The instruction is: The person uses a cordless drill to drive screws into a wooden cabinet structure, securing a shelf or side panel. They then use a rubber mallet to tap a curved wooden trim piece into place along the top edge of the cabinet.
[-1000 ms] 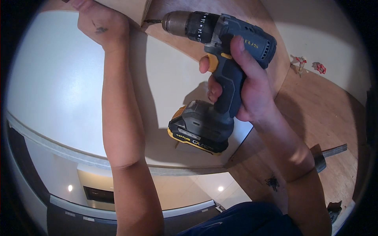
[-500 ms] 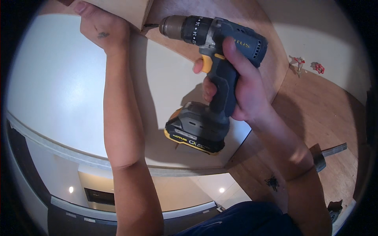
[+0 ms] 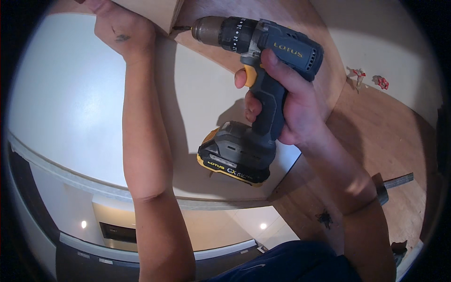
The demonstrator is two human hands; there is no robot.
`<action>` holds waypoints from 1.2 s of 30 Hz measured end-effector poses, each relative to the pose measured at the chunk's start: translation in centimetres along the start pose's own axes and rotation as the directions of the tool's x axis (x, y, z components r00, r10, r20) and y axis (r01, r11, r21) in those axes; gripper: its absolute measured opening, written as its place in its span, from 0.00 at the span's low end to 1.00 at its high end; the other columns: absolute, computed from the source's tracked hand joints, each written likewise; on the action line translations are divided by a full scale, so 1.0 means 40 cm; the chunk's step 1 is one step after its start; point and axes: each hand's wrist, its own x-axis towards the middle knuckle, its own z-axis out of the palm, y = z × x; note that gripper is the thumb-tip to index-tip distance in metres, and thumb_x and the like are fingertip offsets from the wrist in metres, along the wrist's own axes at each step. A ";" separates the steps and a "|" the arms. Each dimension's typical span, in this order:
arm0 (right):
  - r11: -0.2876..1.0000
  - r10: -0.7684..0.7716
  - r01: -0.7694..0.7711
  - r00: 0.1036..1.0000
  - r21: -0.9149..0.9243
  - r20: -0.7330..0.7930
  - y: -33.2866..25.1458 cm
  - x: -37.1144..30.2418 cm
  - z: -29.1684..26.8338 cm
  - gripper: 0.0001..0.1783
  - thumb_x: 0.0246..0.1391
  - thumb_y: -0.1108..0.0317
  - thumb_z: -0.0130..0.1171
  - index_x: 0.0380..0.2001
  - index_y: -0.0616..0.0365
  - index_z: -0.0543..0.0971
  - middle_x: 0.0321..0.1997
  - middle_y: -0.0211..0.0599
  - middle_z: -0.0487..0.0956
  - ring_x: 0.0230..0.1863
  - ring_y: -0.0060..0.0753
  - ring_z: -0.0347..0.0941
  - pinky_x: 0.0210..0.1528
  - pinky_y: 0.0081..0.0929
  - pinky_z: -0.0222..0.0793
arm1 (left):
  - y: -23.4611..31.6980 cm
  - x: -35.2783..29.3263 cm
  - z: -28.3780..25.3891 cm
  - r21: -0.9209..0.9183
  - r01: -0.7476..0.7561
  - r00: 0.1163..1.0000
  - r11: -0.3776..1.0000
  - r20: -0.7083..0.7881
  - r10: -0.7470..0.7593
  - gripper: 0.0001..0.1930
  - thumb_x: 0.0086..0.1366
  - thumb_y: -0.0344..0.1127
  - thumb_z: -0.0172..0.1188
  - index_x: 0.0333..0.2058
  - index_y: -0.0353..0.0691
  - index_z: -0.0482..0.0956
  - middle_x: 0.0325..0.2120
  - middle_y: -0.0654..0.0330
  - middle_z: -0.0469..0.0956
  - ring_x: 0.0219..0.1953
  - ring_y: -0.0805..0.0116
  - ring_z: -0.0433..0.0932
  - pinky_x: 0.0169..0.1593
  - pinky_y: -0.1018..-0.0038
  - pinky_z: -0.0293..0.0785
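My right hand [image 3: 300, 101] is wrapped round the grip of a cordless drill [image 3: 270, 101], dark grey with a yellow trigger; the index finger lies at the trigger. Its thin drill bit [image 3: 181, 28] points left, with the tip at the lower corner of a pale wooden board [image 3: 152, 11]. At the board's left side my left hand [image 3: 124, 33] is closed on it. Most of the left fingers are hidden or cut off by the upper edge of the view. Whether the bit has entered the wood cannot be made out.
A white panel [image 3: 70, 94] spans the left and middle. On the right, two red-handled valves [image 3: 383, 83] stick out where a pale wall meets the wooden surface [image 3: 371, 127]. A dark pile of small pieces [image 3: 324, 218] and a grey strip-like piece [image 3: 398, 180] lie on that wood.
The drill and my right hand have shifted very slightly right. My left hand sits marginally higher in view, still at the board.
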 end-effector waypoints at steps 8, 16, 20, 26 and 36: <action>1.000 0.020 -0.020 1.000 0.023 0.003 0.007 0.012 -0.003 0.18 0.63 0.47 0.65 0.42 0.47 0.77 0.32 0.31 0.81 0.21 0.23 0.75 0.22 0.24 0.72 | 0.042 -0.003 0.032 -0.044 0.055 0.996 0.998 -0.066 -0.058 0.42 0.77 0.67 0.32 0.45 0.26 0.79 0.35 0.47 0.84 0.36 0.60 0.84 0.42 0.69 0.81; 1.000 0.030 -0.030 1.000 -0.002 0.009 -0.001 0.013 0.000 0.18 0.62 0.47 0.65 0.43 0.47 0.77 0.32 0.30 0.80 0.21 0.23 0.75 0.24 0.25 0.73 | 0.023 -0.001 0.035 -0.106 0.069 0.997 0.992 -0.030 -0.073 0.42 0.78 0.65 0.32 0.44 0.26 0.80 0.36 0.46 0.85 0.37 0.59 0.85 0.44 0.69 0.81; 1.000 0.012 -0.012 1.000 -0.024 -0.016 -0.002 0.008 0.009 0.18 0.63 0.47 0.65 0.42 0.49 0.77 0.32 0.30 0.80 0.21 0.22 0.75 0.24 0.25 0.73 | 0.002 -0.003 0.024 -0.091 0.007 1.000 0.996 -0.017 -0.009 0.42 0.78 0.64 0.31 0.45 0.26 0.80 0.36 0.46 0.85 0.37 0.58 0.85 0.43 0.69 0.82; 0.999 -0.009 0.009 1.000 -0.037 -0.005 -0.003 0.010 0.015 0.18 0.63 0.48 0.65 0.42 0.49 0.77 0.33 0.31 0.81 0.21 0.23 0.76 0.22 0.23 0.74 | 0.023 -0.004 0.035 -0.194 0.054 0.998 0.979 -0.026 -0.060 0.41 0.79 0.63 0.31 0.45 0.24 0.79 0.36 0.45 0.85 0.37 0.58 0.85 0.43 0.69 0.82; 0.987 -0.085 0.082 0.996 -0.138 -0.020 -0.001 0.016 0.029 0.18 0.64 0.49 0.65 0.44 0.51 0.78 0.34 0.32 0.82 0.21 0.22 0.75 0.24 0.23 0.72 | -0.061 0.017 0.016 -0.222 0.049 0.996 0.974 -0.060 -0.064 0.40 0.79 0.63 0.31 0.46 0.27 0.80 0.37 0.47 0.85 0.38 0.59 0.85 0.44 0.70 0.81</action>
